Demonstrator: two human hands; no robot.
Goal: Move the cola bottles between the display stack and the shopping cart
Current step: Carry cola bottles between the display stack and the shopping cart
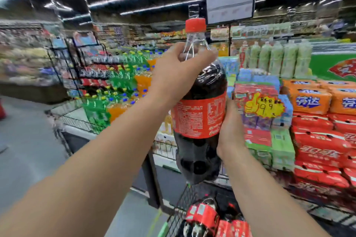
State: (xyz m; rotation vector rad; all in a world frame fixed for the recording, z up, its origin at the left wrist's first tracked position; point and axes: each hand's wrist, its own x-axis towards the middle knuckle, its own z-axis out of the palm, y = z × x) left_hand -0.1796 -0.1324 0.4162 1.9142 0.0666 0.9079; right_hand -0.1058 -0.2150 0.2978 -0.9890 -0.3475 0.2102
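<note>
red cap up, cola bottle carried between stack and cart

red-labelled and dark with drink, the cola bottle (198, 119) is held upright in the air, just above the near end of the shopping cart (180, 204) and touching neither it nor the shelves. the neck below the cap is gripped by the left hand (179, 75), fingers curled tightly round it; the label's right side is cupped by the right hand (231, 130), whose thumb and palm are pressed to the plastic while the fingertips are hidden behind the bottle. more cola bottles (204, 217) are seen lying in the cart below. the packs piled at the right, beside a yellow price tag (264, 105), are taken to be the display stack (317, 146).

the carrying step is judged to be in hand – a transfer in mid-course – though its direction cannot be told from this view. if the cart is the goal, the bottle would need to be lowered and laid beside those already there. if the stack is the goal, it would need to be swung right and set down on a flat spot, with both grips kept until the weight is taken.
</note>
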